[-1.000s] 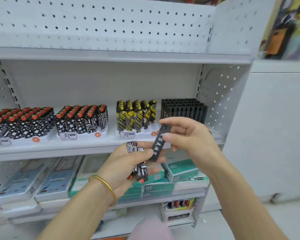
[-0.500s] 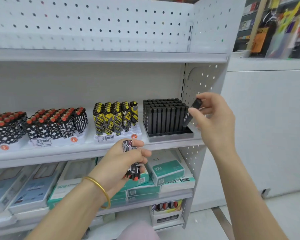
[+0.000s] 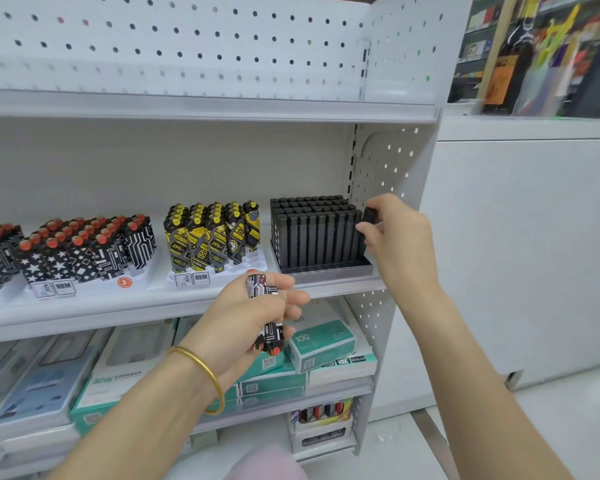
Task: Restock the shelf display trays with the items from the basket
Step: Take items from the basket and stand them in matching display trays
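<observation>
Right hand [image 3: 395,244] had lowered the black lighter [image 3: 369,215] to the black tray [image 3: 326,271], right end, centre-right of frame; pinched, not seated. Left hand [image 3: 243,320] gripped patterned lighters [image 3: 269,327], lower centre, unplaced.

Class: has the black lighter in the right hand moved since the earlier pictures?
Yes: the black lighter in the right hand rose from low in front of the black tray to its right end.
</observation>
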A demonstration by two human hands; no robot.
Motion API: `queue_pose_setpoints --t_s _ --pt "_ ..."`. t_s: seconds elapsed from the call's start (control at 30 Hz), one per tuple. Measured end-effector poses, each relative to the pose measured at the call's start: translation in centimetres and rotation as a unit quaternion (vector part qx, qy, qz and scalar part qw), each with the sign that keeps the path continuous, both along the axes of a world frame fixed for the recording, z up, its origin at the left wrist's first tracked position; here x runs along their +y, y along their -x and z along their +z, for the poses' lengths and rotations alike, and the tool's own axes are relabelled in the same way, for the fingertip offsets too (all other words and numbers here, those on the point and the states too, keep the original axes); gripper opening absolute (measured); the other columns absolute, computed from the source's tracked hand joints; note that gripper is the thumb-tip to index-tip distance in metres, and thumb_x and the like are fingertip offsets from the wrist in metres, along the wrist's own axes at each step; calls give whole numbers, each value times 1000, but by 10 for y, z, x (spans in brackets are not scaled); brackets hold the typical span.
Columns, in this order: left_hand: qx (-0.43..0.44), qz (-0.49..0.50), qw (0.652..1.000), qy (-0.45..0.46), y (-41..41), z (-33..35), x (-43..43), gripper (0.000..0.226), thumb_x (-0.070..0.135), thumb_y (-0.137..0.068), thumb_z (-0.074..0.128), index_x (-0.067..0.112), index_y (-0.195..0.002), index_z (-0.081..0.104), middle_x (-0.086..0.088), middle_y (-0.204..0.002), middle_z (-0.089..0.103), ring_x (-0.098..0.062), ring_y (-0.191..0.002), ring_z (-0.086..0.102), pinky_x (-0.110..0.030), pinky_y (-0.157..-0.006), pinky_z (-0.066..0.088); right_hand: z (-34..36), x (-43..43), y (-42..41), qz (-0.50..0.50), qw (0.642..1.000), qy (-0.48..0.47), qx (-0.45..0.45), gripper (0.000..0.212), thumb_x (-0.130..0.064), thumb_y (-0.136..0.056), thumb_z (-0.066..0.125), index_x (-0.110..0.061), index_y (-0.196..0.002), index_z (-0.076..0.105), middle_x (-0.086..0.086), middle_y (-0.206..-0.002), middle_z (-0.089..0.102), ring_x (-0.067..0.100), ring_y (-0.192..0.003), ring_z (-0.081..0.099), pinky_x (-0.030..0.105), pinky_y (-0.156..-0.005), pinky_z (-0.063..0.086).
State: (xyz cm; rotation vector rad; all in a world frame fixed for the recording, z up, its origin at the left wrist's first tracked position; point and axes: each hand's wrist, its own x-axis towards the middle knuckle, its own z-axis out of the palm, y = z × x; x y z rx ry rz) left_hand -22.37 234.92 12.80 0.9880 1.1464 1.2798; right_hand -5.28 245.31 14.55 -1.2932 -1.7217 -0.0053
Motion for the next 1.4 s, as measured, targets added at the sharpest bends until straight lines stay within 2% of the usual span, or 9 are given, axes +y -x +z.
queue_pose_setpoints --t_s 0.13,0.4,0.53,0.7,0.77,0.87,1.1,1.27,1.4 --pt "-6 -1 1000 1 2 1 0 33 -17 -86 37 4 -102 57 -10 -82 70 -17 -69 58 -29 -59 50 0 -1 0 40 998 43 21 39 2 -89 48 -11 -126 53 10 -89 60 31 -77 62 46 -73 54" --pt "-12 -15 1000 0 4 -3 2 33 -16 -87 37 4 -104 57 -10 -82 71 -15 -68 60 -28 -59 51 2 -3 0 44 996 76 35 45 6 -90 36 -12 -127 54 7 -87 55 7 -66 52 36 -70 56" --pt "-20 -39 999 -8 6 -3 3 37 -17 -85 32 2 -108 54 -11 -86 74 -14 -67 66 -26 -56 53 1 -6 0 48 994 86 44 53 6 -88 33 -18 -130 53 7 -84 56 18 -68 55 41 -73 56" --pt "-67 -80 994 -35 12 -5 -4 50 -20 -86 29 7 -125 45 -18 -101 71 -26 -90 71 -25 -61 56 4 -27 6 -8 998 -48 32 52 9 -88 38 -16 -132 51 11 -103 63 28 -89 59 34 -84 47" --pt "-99 -90 990 -47 16 -5 -8 56 -22 -86 32 11 -131 40 -20 -106 70 -31 -96 69 -27 -67 58 7 -42 20 39 995 -82 42 36 2 -90 47 -15 -119 60 2 -99 64 21 -86 61 28 -83 46" --pt "-136 -87 985 -57 25 -4 -15 66 -23 -83 39 14 -137 35 -23 -109 67 -34 -98 68 -34 -75 58 10 -62 45 204 978 32 37 25 -8 -89 56 -22 -106 68 -14 -87 61 4 -75 58 22 -73 46" --pt "-114 -16 991 -64 59 -9 -31 75 -21 -75 49 12 -140 35 -13 -106 69 -25 -82 70 -35 -72 58 8 -73 95 389 902 143 -119 14 -15 -84 67 -21 -96 71 -6 -87 57 5 -77 52 12 -67 38" --pt "-72 -36 995 -63 100 -11 -51 57 -3 -79 66 5 -132 45 -18 -115 65 -36 -103 65 -39 -83 56 4 -81 119 433 885 173 18 20 -6 -81 68 -26 -82 64 -14 -75 63 2 -68 57 19 -61 46" --pt "-130 15 990 -43 131 -12 -68 33 10 -73 60 0 -104 62 -16 -95 70 -23 -79 70 -25 -62 58 -9 -94 131 491 843 183 125 26 10 -75 67 -14 -83 64 -2 -86 65 11 -74 64 21 -64 52"
